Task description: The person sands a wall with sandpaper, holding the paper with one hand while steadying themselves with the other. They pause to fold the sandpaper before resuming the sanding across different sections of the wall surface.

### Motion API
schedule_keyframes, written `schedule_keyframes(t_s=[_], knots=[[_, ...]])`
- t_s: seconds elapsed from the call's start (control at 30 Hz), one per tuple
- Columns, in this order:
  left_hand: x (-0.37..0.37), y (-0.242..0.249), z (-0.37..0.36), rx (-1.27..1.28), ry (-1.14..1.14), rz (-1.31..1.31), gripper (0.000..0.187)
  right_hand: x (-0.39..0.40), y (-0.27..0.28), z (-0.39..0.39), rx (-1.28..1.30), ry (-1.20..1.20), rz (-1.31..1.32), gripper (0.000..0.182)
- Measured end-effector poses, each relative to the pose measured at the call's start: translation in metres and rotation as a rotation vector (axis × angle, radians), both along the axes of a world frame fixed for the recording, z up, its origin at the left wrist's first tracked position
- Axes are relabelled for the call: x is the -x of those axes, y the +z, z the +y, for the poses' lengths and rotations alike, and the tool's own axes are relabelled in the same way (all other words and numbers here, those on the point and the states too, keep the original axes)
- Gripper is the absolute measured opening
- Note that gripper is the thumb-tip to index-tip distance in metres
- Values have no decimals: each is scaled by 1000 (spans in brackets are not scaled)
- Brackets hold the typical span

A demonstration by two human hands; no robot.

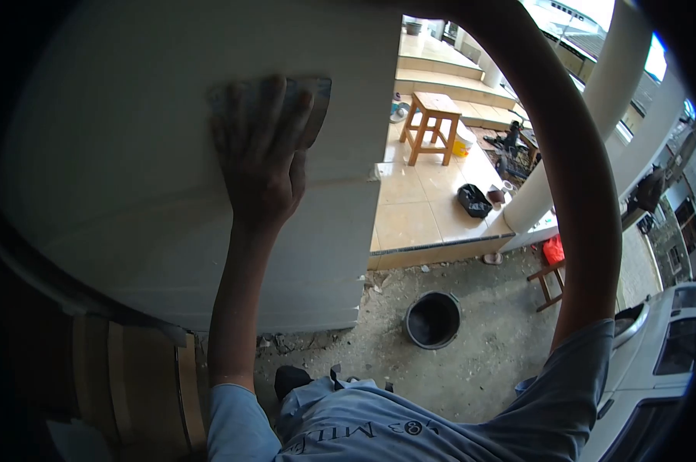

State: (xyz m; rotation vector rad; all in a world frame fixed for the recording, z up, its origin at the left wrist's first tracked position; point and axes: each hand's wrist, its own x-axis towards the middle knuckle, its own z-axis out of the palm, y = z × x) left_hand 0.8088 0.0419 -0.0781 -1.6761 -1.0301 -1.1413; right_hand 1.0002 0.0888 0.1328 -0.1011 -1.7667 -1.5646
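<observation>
My left hand (267, 150) lies against the pale wall (155, 169), its fingers stretched upward. Under those fingers it holds a dark sheet that looks like sandpaper (317, 112), pressed to the wall, with its right edge curling out past my fingers. The thumb is beside the index finger, at the sheet's lower right. My right arm (571, 146) arches up along the right side and over the top of the view. The right hand itself is beyond the top edge, so what it touches cannot be seen.
A dark bucket (432, 319) stands on the rough concrete floor. Beyond the wall's edge is a tiled porch (409, 204) with a wooden stool (435, 115) and a black plastic bag (473, 200). Brown boards (147, 385) are at lower left; a vehicle (656, 385) stands at right.
</observation>
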Motion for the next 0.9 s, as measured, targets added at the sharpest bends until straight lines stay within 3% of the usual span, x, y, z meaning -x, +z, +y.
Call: schedule_keyframes(t_s=[0.2, 0.27, 0.33, 0.37, 0.4, 0.47, 0.53, 0.6, 0.73, 0.83, 0.9], knots=[[188, -2, -4, -147, 79, -245, 44, 12, -3, -22, 206, -203, 89, 59], [217, -10, -3, -184, 119, -387, 44, 15, -6, -27, 253, -298, 142, 61], [224, -14, 2, -282, 200, -530, 43, 20, -7, -30, 304, -377, 189, 64], [206, -9, 7, -364, 140, -439, 41, 22, -8, -28, 217, -255, 162, 53], [184, -12, 12, -331, 93, -409, 40, 23, -10, -23, 127, -121, 137, 44], [110, -3, 13, -181, -42, -395, 39, 33, -18, -25, 143, -200, 260, 42], [67, 13, -8, -24, -302, -141, 42, 39, -25, -22, 138, -165, 304, 47], [84, 26, -11, 113, -477, -27, 43, 41, -29, -26, 150, -196, 317, 46], [243, 59, -7, -202, -97, 97, 43, 49, -44, -36, 227, -277, 388, 49], [374, 91, -29, -198, 68, 37, 53, 74, -72, -37, 238, -339, 543, 52], [451, 109, -29, -205, 112, 7, 50, 95, -95, -35, 238, -350, 613, 55]])
